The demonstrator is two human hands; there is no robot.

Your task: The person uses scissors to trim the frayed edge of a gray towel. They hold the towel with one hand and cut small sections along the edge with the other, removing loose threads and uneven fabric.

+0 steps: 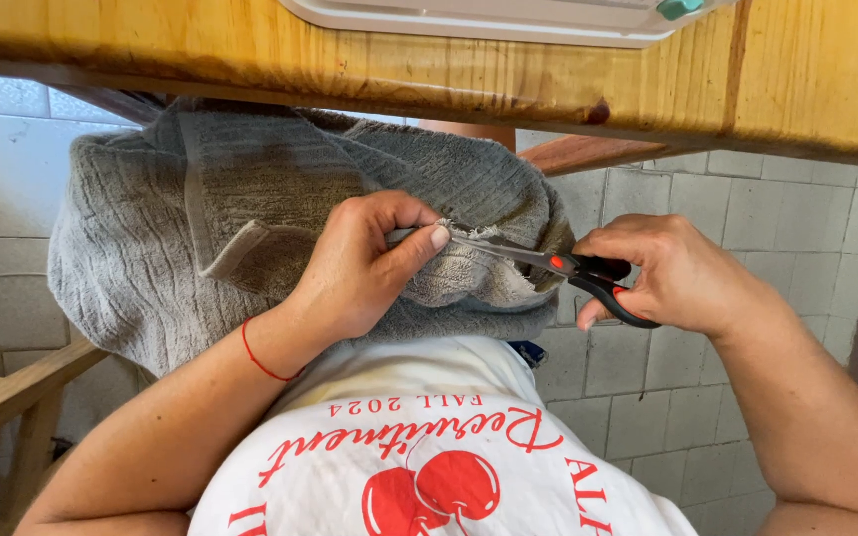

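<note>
Towel (280,218), grey, lies in the lap below the wooden table edge (449,69), its frayed hem pinched shut in the left hand (364,268) while the right hand (677,273) grips black-handled scissors (568,268) cutting that hem.

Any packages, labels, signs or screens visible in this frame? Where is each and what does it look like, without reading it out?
No packages, signs or screens.
Printed shirt: bottom centre, on the person's torso; white cloth with red lettering and a red cherry picture.
Pale device: top edge, on the wooden table; white, flat, with a teal knob; no label can be made out.
</note>
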